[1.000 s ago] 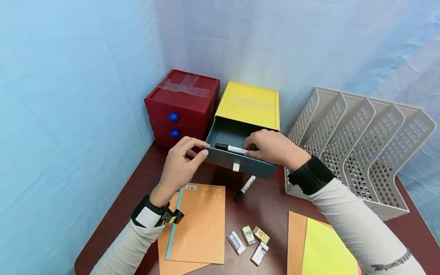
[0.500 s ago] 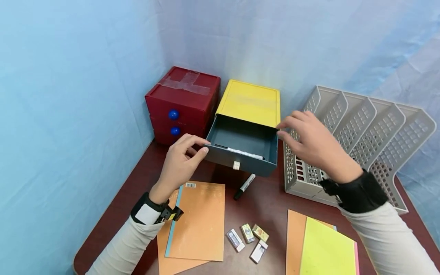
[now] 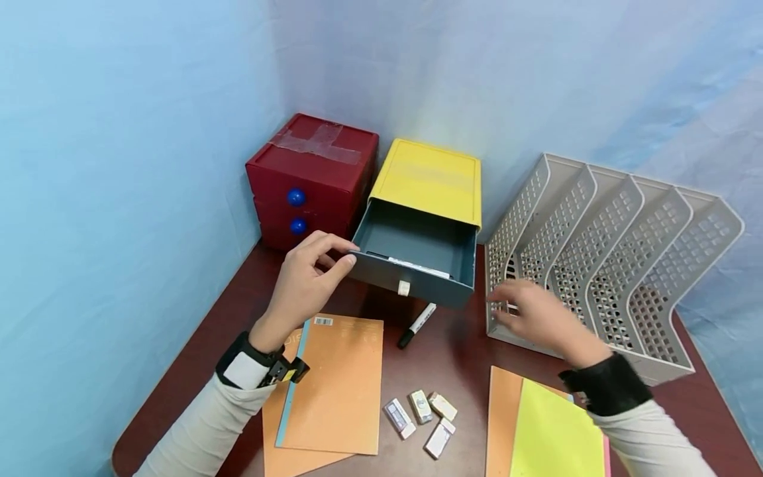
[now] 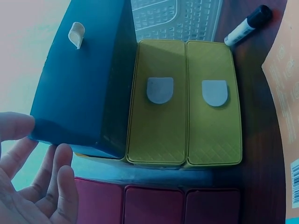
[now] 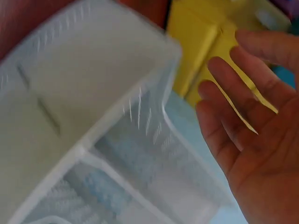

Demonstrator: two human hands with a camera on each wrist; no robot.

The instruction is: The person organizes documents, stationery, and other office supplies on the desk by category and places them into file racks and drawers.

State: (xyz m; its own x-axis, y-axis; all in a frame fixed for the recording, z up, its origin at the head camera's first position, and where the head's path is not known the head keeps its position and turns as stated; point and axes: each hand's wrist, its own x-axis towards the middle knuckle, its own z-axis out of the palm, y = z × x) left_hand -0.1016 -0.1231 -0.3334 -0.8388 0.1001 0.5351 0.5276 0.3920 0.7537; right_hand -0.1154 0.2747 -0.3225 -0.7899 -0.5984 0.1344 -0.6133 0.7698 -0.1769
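The dark blue-grey drawer (image 3: 438, 286) is pulled out from the top of the yellow cabinet (image 3: 432, 175). My left hand (image 3: 301, 281) pinches its front left corner, with thumb and fingers at the edge in the left wrist view. Just behind the drawer's front wall lies a marker (image 3: 417, 267), mostly hidden by that wall. Another black-capped marker (image 3: 417, 324) is on the table below the drawer. My right hand (image 3: 536, 318) holds nothing; it hovers in front of the grey file rack (image 3: 596, 258), and its fingers are spread apart in the right wrist view.
A red cabinet (image 3: 312, 175) with blue knobs stands left of the yellow one. Orange notebooks (image 3: 336, 391) lie at front left, several small erasers (image 3: 420, 405) at front middle. A yellow-green notebook (image 3: 557, 434) lies over an orange one at front right.
My right hand has let go of the marker inside the drawer, moved right, and come down in front of the file rack. The left hand stays at the drawer's corner.
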